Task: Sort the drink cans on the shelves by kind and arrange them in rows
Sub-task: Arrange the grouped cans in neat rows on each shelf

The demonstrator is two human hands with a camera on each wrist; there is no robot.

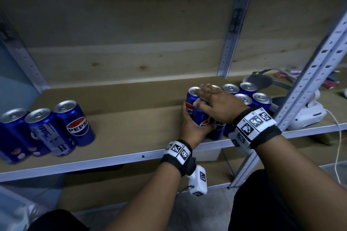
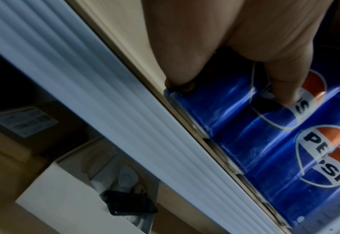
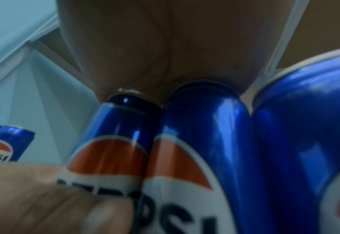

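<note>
At the left of the head view, three loose Pepsi cans [image 1: 47,129] stand in a short line on the wooden shelf [image 1: 131,124], well apart from the main block, so gathering appears unfinished; right of centre, the sorted cluster of cans [image 1: 244,95] already forms rows near the shelf's right upright post [image 1: 308,80]; a white headset [image 1: 308,116] lies beyond it at far right. The left hand [image 1: 189,124] reaches up from below the shelf edge, its grip curled round the front can [image 1: 200,116] at the cluster's left end; the right hand [image 1: 216,105] lies flat, fingers straight, across the tops of the adjoining cans, holding nothing; both seem to be squaring that can into the row; every can visible is the same kind.
</note>
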